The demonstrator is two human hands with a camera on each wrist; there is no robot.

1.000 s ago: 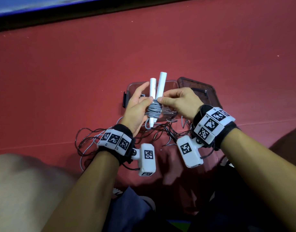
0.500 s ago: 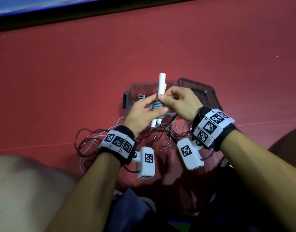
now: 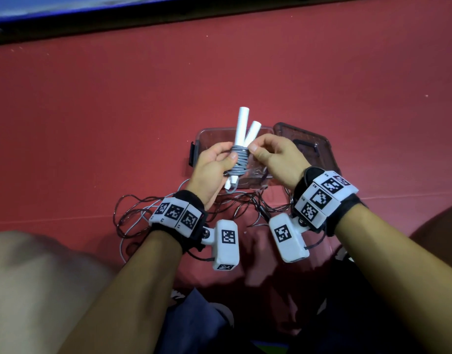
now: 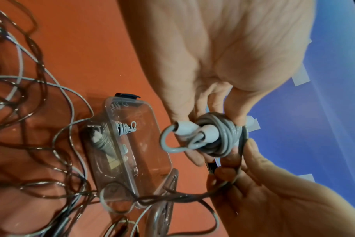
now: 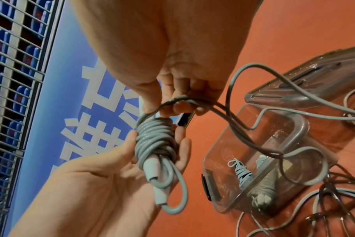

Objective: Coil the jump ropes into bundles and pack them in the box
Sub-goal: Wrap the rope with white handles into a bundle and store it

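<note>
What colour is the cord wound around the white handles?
Grey; the cord shows best in the right wrist view.

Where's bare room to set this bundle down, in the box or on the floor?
Inside the clear box, free room beside the packed bundle. Bare red floor beyond the box. Crowded: loose ropes tangled between box and wrists; the lid lies right of it.
</note>
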